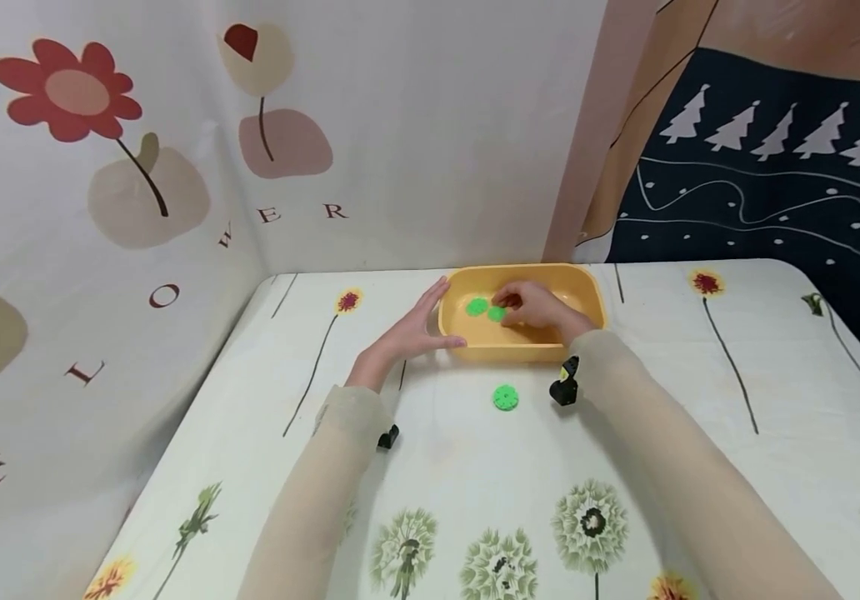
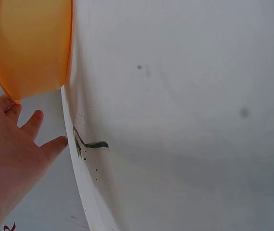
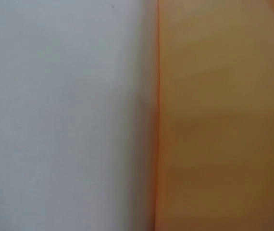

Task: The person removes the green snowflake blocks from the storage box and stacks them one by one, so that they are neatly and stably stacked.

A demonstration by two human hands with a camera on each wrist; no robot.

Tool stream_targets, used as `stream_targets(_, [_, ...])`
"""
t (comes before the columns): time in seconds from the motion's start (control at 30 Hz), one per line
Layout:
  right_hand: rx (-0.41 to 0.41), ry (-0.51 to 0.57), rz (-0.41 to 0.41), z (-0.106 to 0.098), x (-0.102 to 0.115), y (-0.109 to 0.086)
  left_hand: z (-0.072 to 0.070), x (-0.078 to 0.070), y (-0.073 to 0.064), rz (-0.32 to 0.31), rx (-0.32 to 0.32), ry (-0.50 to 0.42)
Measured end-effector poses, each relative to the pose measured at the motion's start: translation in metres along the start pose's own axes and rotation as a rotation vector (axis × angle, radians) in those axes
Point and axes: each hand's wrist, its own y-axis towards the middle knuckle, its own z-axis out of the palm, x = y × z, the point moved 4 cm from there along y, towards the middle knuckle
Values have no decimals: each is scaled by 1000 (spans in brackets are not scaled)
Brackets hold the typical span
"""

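Observation:
A yellow-orange plastic bin stands at the back of the table. My left hand spreads around its left end, thumb at the front wall and fingers along the side; in the left wrist view its fingertips meet the rim of the bin. My right hand reaches inside the bin with bent fingers, thumb and forefinger pinching a green notched disc. Just left of it, another green disc lies on the bin floor. A third green disc rests on the cloth in front. The right wrist view shows only the bin wall and cloth.
A white flower-printed cloth covers the table. Behind the bin rises a pale printed curtain, and a dark cloth with white trees hangs at the right.

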Motion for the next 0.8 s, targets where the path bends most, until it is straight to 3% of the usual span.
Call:
stream_targets(0.23, [18, -53, -25, 8, 4, 1, -1, 3, -9, 12, 2, -3])
stream_targets(0.63, [-4, -62, 4, 3, -1, -3, 2, -1, -1, -7, 6, 1])
stream_targets(0.8, [-8, -120, -22, 2, 4, -2, 0, 1, -1, -3, -1, 3])
